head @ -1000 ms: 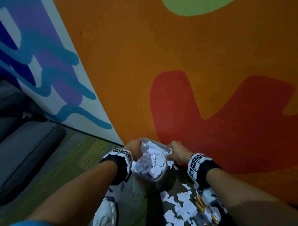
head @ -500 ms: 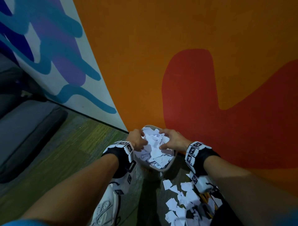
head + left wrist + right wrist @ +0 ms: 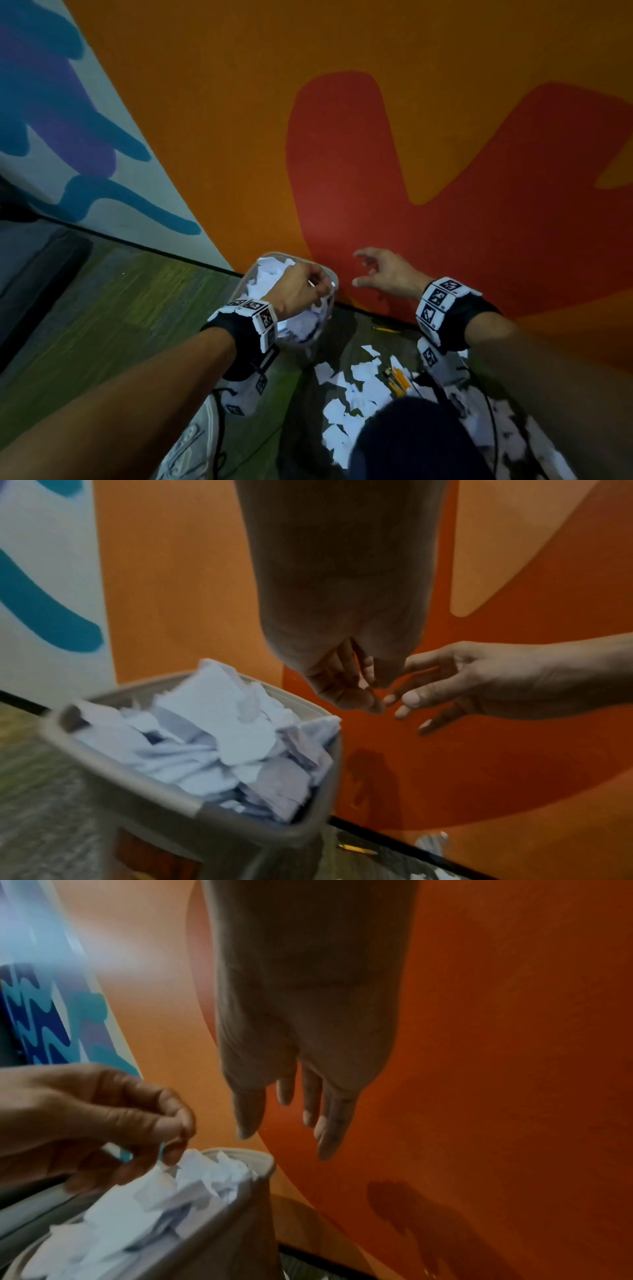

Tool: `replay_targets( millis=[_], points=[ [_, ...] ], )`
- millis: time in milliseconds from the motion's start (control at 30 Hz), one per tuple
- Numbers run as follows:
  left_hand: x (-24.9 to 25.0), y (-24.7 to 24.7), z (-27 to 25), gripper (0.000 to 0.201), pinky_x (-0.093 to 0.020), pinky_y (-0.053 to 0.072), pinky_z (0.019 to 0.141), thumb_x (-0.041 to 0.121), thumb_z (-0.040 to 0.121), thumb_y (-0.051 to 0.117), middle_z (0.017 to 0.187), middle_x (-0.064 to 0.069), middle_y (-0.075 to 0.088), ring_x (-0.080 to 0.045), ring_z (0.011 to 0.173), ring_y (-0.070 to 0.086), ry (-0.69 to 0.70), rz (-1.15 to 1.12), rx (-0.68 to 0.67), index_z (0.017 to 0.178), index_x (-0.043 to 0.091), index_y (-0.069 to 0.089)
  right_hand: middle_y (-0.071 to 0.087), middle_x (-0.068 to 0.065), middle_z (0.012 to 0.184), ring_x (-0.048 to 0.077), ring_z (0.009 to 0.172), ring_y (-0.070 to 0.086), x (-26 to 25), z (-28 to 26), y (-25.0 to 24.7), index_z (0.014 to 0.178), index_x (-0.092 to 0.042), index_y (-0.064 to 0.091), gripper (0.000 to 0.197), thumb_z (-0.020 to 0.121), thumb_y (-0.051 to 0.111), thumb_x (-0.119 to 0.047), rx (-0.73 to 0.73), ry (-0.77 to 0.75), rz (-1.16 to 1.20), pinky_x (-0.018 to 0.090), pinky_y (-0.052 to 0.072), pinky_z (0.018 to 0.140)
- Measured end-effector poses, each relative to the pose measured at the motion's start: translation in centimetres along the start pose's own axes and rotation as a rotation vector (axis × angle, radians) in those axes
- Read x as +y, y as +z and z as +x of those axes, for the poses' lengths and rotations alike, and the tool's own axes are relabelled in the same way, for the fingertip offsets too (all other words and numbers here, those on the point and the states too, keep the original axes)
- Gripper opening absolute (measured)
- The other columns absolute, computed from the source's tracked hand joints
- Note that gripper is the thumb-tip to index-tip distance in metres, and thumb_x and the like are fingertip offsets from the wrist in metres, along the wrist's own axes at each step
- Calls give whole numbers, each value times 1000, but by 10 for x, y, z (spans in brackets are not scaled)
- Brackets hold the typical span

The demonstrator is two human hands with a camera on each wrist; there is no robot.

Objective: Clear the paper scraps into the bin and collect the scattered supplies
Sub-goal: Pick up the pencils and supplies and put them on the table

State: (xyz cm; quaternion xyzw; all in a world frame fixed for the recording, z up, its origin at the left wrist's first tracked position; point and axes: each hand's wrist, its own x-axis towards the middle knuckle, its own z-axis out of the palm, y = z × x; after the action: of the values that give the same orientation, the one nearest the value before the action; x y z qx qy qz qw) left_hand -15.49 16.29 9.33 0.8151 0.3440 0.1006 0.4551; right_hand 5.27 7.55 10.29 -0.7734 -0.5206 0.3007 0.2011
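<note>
A grey bin [image 3: 334,274] [image 3: 120,772] [image 3: 246,1156] stands against the orange wall, heaped with white paper scraps [image 3: 267,281] [image 3: 212,737] [image 3: 143,1204]. My left hand [image 3: 301,287] [image 3: 346,693] [image 3: 171,1139] hovers just over the bin's right side, fingers curled and thumb against the fingertips; no scrap shows plainly between them. To the right of the bin my right hand [image 3: 373,270] [image 3: 411,704] [image 3: 294,1118] is raised with fingers spread and empty. More scraps [image 3: 356,387] and yellow pencils [image 3: 399,380] lie on the floor below my right wrist. One pencil [image 3: 385,329] [image 3: 356,849] lies by the wall.
The painted wall [image 3: 342,137] rises straight behind the bin. My white shoe [image 3: 191,445] is at the bin's near left and my dark-clad knee [image 3: 411,442] covers part of the scraps. A grey cushion [image 3: 34,260] sits far left on the green-grey carpet [image 3: 137,308].
Both hands were down on the heap of scraps in the bin. The right hand has lifted out to the right and spread its fingers; the left has risen above the rim.
</note>
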Motion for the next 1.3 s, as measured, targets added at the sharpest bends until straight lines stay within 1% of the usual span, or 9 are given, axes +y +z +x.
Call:
replay_targets(
  millis=[200,300,500,633,700,900,1067,1200,1300],
  points=[
    [-1,84,9,14,-31,52,67,-2,93,55,85,-20,71,-22,72,66,0,-210,-119,97,3,68,63,-4,109,14,91,63,72,-20,45,128,-23,59,50,82,77,-29,-17,77,75,28,51,79],
    [-22,126,8,17,-23,47,62,-5,93,51,74,-6,66,-5,62,58,-37,-148,-220,93,4,66,65,1,98,20,90,64,112,-24,80,115,-17,66,34,82,73,-21,-94,151,77,34,52,81],
    [-90,187,9,27,-20,47,82,19,93,61,108,-7,73,-23,102,67,-96,193,-379,118,14,69,64,4,105,24,99,64,185,-36,151,102,-24,62,28,81,80,-22,-304,235,39,37,53,90],
    [-141,212,11,68,-23,37,93,41,84,72,140,-8,51,-27,130,48,-74,375,-465,143,17,49,40,9,146,26,133,43,203,-41,179,147,-6,38,72,86,75,-17,-362,247,-3,29,40,102],
    [-166,230,12,94,-39,35,110,50,77,75,155,-9,29,-33,142,29,-86,495,-525,154,24,28,32,10,153,28,136,40,210,-41,193,152,-12,30,80,86,74,-18,-345,266,-49,36,42,105],
    [-188,264,12,120,-62,37,104,61,69,77,161,-8,5,-36,146,7,-36,677,-463,157,28,3,18,12,158,36,141,27,222,-32,223,158,-19,7,105,82,76,-38,-284,203,-283,45,36,111],
    [-187,284,12,103,-54,41,93,68,77,63,153,-13,19,-38,133,27,-14,789,-330,154,18,16,25,18,150,41,134,30,224,-27,249,152,-14,24,100,74,77,-46,-205,183,-380,47,37,106],
    [-195,283,25,73,-54,44,93,40,79,70,133,-17,40,-40,116,39,89,625,-345,138,7,43,46,14,133,35,120,46,218,-23,260,133,-5,47,56,85,67,-26,-135,183,-217,40,41,96],
    [-211,286,32,51,-47,47,89,16,78,73,118,-11,48,-35,106,50,55,379,-309,126,12,57,59,8,94,23,81,56,222,-25,261,113,-1,58,35,81,68,-11,-7,248,103,31,44,71]
  ],
)
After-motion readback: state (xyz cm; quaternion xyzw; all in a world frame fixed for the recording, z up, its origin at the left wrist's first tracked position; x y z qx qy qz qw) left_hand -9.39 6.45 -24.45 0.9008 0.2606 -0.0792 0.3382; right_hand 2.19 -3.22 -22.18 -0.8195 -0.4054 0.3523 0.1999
